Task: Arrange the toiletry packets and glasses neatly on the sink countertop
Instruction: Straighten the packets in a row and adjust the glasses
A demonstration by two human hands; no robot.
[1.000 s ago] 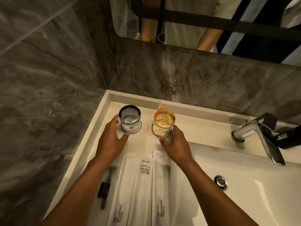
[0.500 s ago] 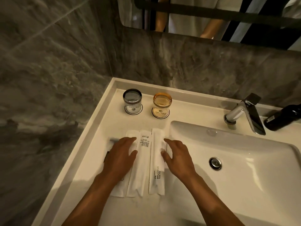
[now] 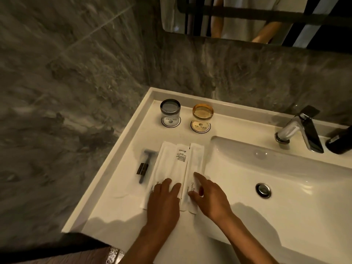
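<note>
Nearest, both hands lie flat on the white toiletry packets (image 3: 175, 168), palms down. The left hand (image 3: 163, 202) has its fingers (image 3: 176, 188) close together, pressing the near end; the right hand (image 3: 210, 197) has its fingers loosely spread on the right packet, gripping nothing. The packets lie side by side on the bench (image 3: 118, 178), long axes running 6 to 12 o'clock. At their 9 o'clock a bagged razor (image 3: 143, 164) lies parallel, head away. Farther, at 12 o'clock, a grey glass (image 3: 170, 111) and an amber glass (image 3: 202, 115) stand upright on coasters, just apart.
</note>
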